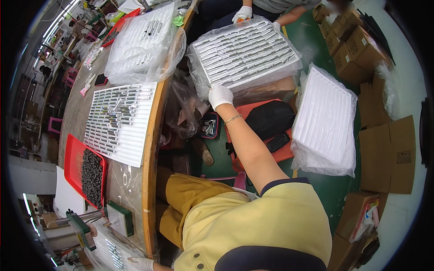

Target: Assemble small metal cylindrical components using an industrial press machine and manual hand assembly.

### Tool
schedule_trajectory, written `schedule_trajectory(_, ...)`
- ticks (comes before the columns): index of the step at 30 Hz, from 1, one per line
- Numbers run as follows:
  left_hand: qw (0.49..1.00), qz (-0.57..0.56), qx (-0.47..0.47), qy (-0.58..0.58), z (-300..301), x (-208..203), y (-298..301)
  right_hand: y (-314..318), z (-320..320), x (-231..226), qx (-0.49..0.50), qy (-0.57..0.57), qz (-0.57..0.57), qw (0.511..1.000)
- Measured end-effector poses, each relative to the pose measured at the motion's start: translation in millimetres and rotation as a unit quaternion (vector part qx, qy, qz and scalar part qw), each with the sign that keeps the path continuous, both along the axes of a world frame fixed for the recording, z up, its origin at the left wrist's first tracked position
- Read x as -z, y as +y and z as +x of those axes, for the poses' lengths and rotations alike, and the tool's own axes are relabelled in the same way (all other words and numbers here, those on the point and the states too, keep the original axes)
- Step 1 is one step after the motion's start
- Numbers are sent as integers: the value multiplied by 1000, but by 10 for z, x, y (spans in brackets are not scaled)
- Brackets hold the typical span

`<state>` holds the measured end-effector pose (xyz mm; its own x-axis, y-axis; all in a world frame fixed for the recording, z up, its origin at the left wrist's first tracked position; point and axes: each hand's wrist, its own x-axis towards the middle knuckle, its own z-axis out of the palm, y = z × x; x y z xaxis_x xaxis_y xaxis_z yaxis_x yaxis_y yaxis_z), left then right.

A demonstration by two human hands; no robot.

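Observation:
My right hand (220, 96), in a white glove, grips the near left corner of a white ridged tray (216, 80). The tray is wrapped in clear plastic and filled with rows of silver metal tubes (248, 49). Its fingers close on the corner, partly hidden by the back of the glove. At the far side, a co-worker's gloved hand (242, 14) is by the same tray. My left hand (143, 263), also gloved, is low at the table edge beside a plastic-wrapped batch of tubes (115, 254); its fingers are too small and dim to read.
On the table (129, 180) lie a white ridged sheet (131, 144) with tubes, a red tray (106, 176) of small black parts, and another plastic-wrapped tray (135, 49). A wrapped white tray (323, 117) stands at right, near cardboard boxes (357, 49). A black bag (271, 118) lies below.

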<state>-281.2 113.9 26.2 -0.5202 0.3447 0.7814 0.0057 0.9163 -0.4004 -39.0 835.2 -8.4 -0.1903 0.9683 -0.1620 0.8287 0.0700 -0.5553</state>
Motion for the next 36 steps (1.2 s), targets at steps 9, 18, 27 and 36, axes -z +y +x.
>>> schedule_trajectory(9, 941, 290, -59, -166, 306, -421, 597, -139, 112, -60, 111, 138, 122, 977)
schedule_trajectory(18, 920, 324, -94, -197, 470, -599, 789, -8, 159, 8, 97, 97, 122, 983)
schedule_trajectory(27, 923, 346, -31, -165, 270, -340, 476, 553, 926, 113, 237, 220, 283, 903)
schedule_trajectory(36, 950, 274, -29, -150, 91, -192, 204, 1121, 2463, -210, 344, 131, 241, 898)
